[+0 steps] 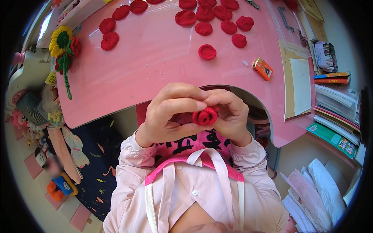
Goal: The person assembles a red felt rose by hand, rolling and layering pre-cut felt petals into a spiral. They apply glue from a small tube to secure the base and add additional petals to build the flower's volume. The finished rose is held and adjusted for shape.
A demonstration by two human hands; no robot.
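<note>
A small red crocheted rose [205, 116], its spiral of petals facing up, is held between both hands just in front of the pink table's edge. My left hand [172, 112] pinches it from the left, thumb below and fingers above. On the right, my right hand [231, 112] grips its other side with curled fingers, and the fingertips of both hands meet above it. Beyond the hands, a round red crocheted piece [207, 51] lies on the pink tabletop [140, 64]. Several similar red pieces [205, 12] are grouped farther back.
A crocheted sunflower [61, 41] with green stems lies at the table's left. To the right are an orange box [262, 69], a small white piece [245, 63] and a board with white paper [300, 86]. Books and a pencil pouch [323, 56] stand at the far right.
</note>
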